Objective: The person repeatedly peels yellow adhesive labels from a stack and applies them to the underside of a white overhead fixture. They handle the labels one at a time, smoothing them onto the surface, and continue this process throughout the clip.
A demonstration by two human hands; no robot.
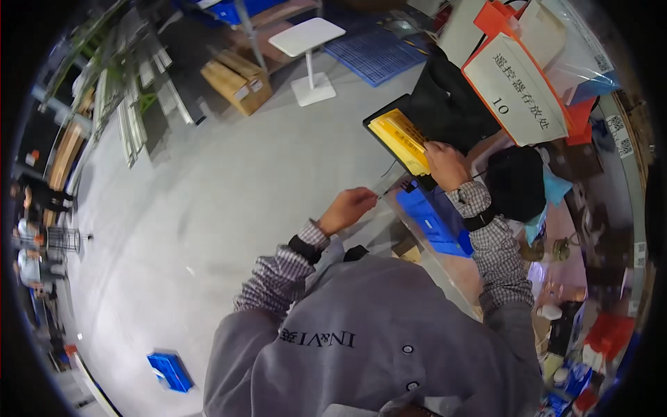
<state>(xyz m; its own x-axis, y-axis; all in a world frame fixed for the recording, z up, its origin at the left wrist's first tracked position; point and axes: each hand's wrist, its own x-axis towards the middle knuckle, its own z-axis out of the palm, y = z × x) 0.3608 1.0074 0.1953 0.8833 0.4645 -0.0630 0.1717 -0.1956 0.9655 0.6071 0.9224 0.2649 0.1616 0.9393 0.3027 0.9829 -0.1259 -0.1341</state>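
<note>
My right hand [447, 165] grips the right edge of a flat yellow packet [399, 137] with dark print. The packet lies on a black, thin-edged case or tray [376, 121] beside the table's end. My left hand [347, 210] is held lower and to the left, over the floor, with its fingers pinched together. Something thin and dark shows at its fingertips, too small to name. A blue plastic bin [434, 222] sits just below my right hand. Black cloth or a bag [451, 97] lies beyond the packet.
A white sign with an orange border [514, 90] stands at the right. A dark cloth bundle [515, 182] lies on the cluttered table. A white side table [308, 38], cartons [237, 80] and a blue pallet [375, 54] stand ahead. A blue tray [169, 372] lies on the floor.
</note>
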